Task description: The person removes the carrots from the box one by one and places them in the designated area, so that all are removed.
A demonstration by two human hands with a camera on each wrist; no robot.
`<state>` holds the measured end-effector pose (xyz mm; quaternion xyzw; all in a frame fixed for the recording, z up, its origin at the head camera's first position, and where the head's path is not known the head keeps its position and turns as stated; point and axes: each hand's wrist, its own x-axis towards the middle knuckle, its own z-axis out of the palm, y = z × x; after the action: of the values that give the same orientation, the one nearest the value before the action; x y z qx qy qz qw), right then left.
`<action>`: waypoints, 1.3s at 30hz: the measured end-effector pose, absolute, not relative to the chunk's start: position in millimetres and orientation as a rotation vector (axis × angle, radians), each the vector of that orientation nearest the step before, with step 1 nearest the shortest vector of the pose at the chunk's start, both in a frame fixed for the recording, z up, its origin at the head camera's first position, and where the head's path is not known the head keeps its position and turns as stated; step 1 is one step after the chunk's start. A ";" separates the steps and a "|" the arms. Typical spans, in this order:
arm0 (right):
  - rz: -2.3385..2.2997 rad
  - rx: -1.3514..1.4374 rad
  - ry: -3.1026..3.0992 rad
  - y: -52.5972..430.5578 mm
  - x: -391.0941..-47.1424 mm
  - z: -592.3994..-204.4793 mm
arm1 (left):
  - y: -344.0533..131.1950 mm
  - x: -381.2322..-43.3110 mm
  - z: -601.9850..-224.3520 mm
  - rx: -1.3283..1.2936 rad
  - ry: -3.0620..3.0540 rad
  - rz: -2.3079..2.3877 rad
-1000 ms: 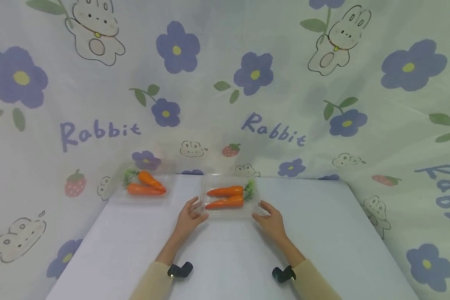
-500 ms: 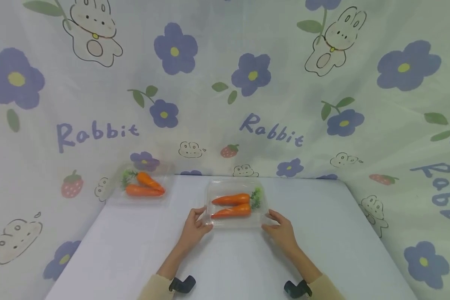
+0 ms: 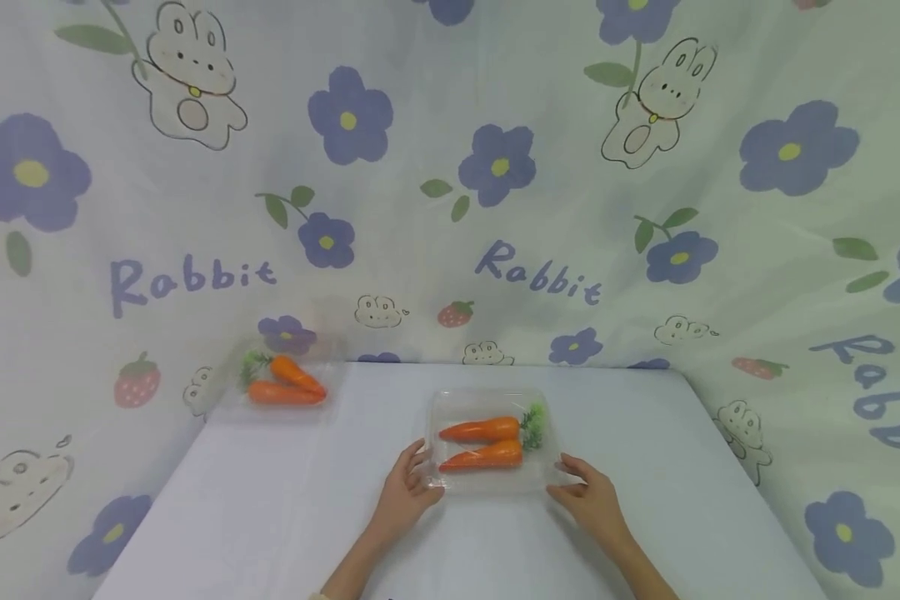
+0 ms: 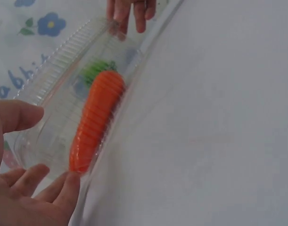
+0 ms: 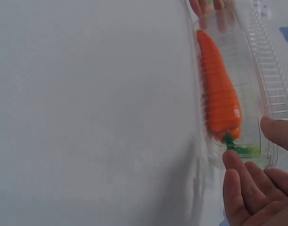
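Note:
A clear plastic container (image 3: pixel 495 482) sits near the middle of the white table, holding two orange carrots (image 3: pixel 486 456) with green leafy tops (image 3: pixel 533 425) at the right end. My left hand (image 3: pixel 403 493) grips its left end, thumb at the upper rim and fingers low at the end wall. The opposite end is held by my right hand (image 3: pixel 591 497) in the same manner. Both wrist views show a carrot (image 4: pixel 97 120) through the ribbed clear side, with the thumb and fingers spread around the container's end.
At the table's back left corner stands another clear container (image 3: pixel 333 408) with two carrots (image 3: pixel 287 393) and leafy tops inside. A curtain (image 3: pixel 412 167) printed with rabbits and flowers hangs behind and along the sides of the white table (image 3: pixel 690 500).
Both hands have drawn the container with the carrots nearer to the body and slightly right. The other container stays in its corner. The head view has tilted up a little.

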<state>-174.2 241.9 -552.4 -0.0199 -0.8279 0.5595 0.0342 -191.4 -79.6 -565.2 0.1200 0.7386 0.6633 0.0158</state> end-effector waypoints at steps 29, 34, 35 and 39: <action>2.082 -0.166 -2.277 256.3 -122.3 -558.8 | -51.1 -147.2 -563.0 0.372 2.091 2.137; 2.110 -0.127 -2.188 254.9 -116.8 -562.0 | -49.9 -142.5 -563.9 0.345 2.067 2.140; 2.124 -0.152 -2.186 254.5 -116.3 -562.2 | -49.9 -142.0 -564.4 0.346 2.071 2.137; 2.150 -0.338 -2.180 249.6 -117.2 -564.4 | -50.8 -142.1 -564.7 0.373 2.061 2.142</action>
<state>-117.2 249.6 -564.4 -0.1096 -0.7074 0.6976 0.0304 -142.1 -50.8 -564.7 0.1242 0.6862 0.7130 0.0728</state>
